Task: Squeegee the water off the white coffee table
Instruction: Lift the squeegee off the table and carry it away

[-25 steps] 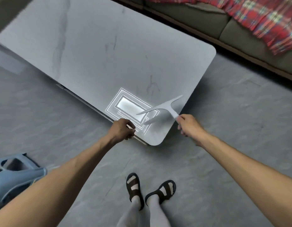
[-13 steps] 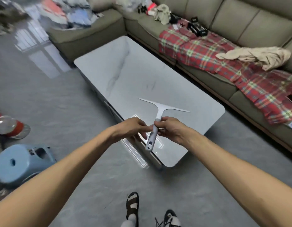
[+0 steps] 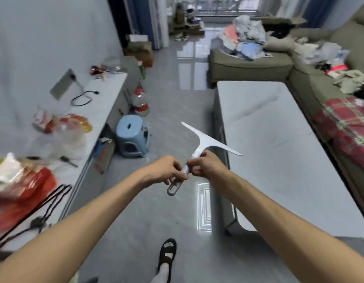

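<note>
The white squeegee (image 3: 205, 142) is held in the air over the grey floor, just left of the white coffee table (image 3: 279, 152). Its blade points up and away, its grey handle with a loop hangs down. My left hand (image 3: 166, 170) grips the lower handle and my right hand (image 3: 207, 165) grips the neck just below the blade. Both hands touch each other on the handle. The table top stretches away on the right; the frame is too blurred for me to tell if water lies on it.
A light blue plastic stool (image 3: 132, 137) and a water jug (image 3: 140, 103) stand on the floor ahead left. A long white counter (image 3: 99, 103) with bags and cables runs along the left wall. A sofa (image 3: 248, 64) with a plaid blanket (image 3: 348, 129) wraps behind and right of the table.
My view has swung left and up, away from the table top to the room. Both hands now hold the squeegee off the table's left side; one second ago only the right hand held it.
</note>
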Motion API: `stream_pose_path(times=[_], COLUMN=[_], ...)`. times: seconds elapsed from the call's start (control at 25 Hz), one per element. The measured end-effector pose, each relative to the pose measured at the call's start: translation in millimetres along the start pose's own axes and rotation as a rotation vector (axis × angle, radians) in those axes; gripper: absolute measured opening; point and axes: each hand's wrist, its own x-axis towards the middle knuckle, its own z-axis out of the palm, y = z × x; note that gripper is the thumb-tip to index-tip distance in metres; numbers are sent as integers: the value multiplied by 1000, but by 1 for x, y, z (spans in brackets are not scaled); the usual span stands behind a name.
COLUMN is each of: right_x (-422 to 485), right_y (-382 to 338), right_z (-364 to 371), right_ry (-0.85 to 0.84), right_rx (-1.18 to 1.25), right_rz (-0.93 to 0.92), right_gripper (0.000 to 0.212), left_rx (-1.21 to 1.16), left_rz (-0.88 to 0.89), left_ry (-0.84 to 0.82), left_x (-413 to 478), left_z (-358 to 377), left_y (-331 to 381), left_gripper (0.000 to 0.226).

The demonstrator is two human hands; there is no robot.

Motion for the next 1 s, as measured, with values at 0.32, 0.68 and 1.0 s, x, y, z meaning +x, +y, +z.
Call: stream_pose_path(times=[0.32, 0.68, 1.0], right_x=[-59, -95, -64], right_y=[92, 328, 580], right_z=[255, 544, 652], right_ry=[-327, -477, -485], right_rx=[-236, -437, -684], right_rz=[125, 392, 402], right_gripper=[18, 16, 13], left_rx=[-155, -362, -303], left_rz=[-284, -587, -762], left_ry=[217, 269, 322], left_x=[-211, -369, -364], left_z=[-30, 26, 145], left_y=[-221, -561, -792], left_gripper=[15, 26, 23])
